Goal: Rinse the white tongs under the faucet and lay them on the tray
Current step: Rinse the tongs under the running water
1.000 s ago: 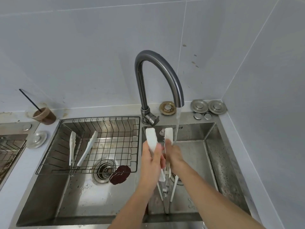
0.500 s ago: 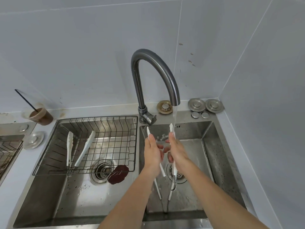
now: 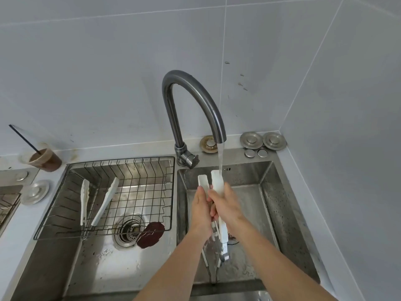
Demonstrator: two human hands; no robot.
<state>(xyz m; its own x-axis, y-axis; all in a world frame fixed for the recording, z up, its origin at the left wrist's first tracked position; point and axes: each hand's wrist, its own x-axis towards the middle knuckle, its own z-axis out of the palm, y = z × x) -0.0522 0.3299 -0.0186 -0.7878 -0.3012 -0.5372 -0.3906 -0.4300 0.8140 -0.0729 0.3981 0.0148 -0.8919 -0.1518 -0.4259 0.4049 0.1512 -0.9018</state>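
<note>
Both my hands hold the white tongs [image 3: 217, 181] upright over the right sink basin [image 3: 269, 192]. My left hand [image 3: 200, 210] grips the left arm and my right hand [image 3: 225, 206] grips the right arm. Water runs from the dark curved faucet [image 3: 195, 101] onto the tip of the right arm. The tongs' hinge end hangs below my hands near the drain. A wire tray [image 3: 149, 205] sits across the left basin, and a second pair of white tongs [image 3: 97, 200] lies in it.
A dark red patch [image 3: 150, 234] lies by the left basin's drain [image 3: 129, 230]. A cup of brown drink with a straw [image 3: 44, 159] stands at the back left. Metal sink plugs [image 3: 262, 141] rest on the ledge behind the right basin. Tiled walls close in behind and to the right.
The tongs have turned from edge-on to broad side facing me, and their two arms are now closer together. My hands have come together around them under the stream.
</note>
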